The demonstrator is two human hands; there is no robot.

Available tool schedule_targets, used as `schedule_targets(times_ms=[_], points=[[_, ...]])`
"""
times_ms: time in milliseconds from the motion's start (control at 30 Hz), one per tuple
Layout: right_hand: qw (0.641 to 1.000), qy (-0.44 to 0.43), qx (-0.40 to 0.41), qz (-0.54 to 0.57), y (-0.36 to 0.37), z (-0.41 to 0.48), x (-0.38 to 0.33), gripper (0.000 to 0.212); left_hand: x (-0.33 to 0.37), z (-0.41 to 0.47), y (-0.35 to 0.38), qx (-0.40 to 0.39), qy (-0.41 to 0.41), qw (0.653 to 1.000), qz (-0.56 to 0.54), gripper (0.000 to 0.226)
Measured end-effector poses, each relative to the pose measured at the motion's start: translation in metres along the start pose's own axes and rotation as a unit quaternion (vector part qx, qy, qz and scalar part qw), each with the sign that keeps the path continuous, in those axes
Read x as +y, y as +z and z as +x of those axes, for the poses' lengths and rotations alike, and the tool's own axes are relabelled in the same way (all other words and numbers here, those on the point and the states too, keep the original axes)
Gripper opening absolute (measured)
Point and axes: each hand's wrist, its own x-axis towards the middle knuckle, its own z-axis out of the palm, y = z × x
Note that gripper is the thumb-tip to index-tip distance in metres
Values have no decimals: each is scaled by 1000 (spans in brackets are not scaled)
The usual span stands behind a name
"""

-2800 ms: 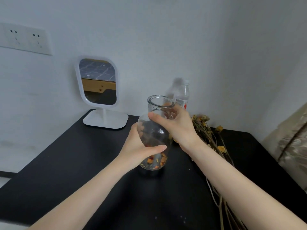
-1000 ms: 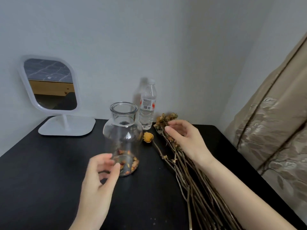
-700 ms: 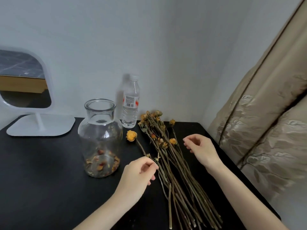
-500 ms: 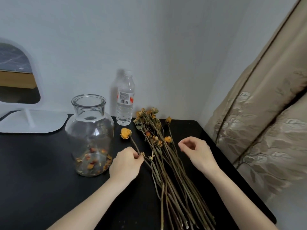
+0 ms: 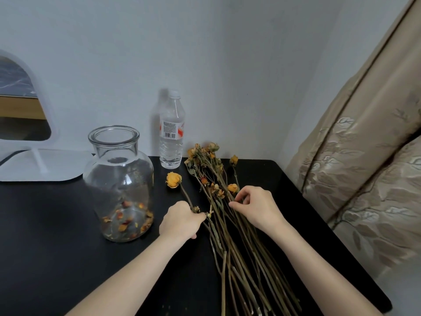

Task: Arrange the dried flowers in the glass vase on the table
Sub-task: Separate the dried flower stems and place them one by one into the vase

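Head view, stem-selection stage. The left grip (image 5: 182, 221) is clenched round the stalk of a loose rose (image 5: 173, 180), taken just below a small side bud, with the yellow head pointing far and left toward the glass vase (image 5: 118, 185). The right grip (image 5: 257, 208) is curled onto the upper stems of the dried flowers (image 5: 239, 258), thumb and forefinger pinching just below a yellow bud.

The bundle lies flat on the black surface (image 5: 57, 247), right of the vase, with its heads at the far end and its cut ends fanning toward the near edge. The vase stands upright and holds only loose petals at its bottom; no stem is in it yet.

Handling, as judged: the stems look light, stiff and brittle, and the heads are likely to shed. Hold is therefore best taken on the bare stalk, mid-length or lower, with a light pinch and never on a bloom. Crossed stems may snag when one is lifted.

A water bottle (image 5: 171, 137) stands just behind the flower heads, a mirror (image 5: 45, 165) at far left and a curtain (image 5: 364, 179) at right.
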Motion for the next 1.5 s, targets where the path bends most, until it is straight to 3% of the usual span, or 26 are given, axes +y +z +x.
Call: schedule_targets(times_ms=[200, 300, 533, 1033, 1200, 1333, 1500], points=[[1000, 17, -4, -7, 5, 7, 3, 18, 0, -1, -4, -17, -5, 986, -165, 24], [999, 30, -5, -8, 6, 11, 2, 15, 3, -6, -7, -14, 17, 982, -187, 30], [998, 59, -12, 0, 2, 14, -2, 11, 18, -18, -19, -14, 80, 958, -277, 19], [995, 30, 52, 75, -10, -1, -3, 10, 43, -24, -43, 33, 199, 954, -223, 24], [979, 33, 49, 194, -19, -7, -8, 16, 42, -23, -49, 37, 209, 951, -225, 24], [941, 2, 28, 338, -32, -7, -20, 18, 47, -28, -58, 46, 244, 943, -224, 19], [896, -39, 15, 441, -56, 2, -52, 23, 59, -38, -89, 75, 306, 925, -212, 18]])
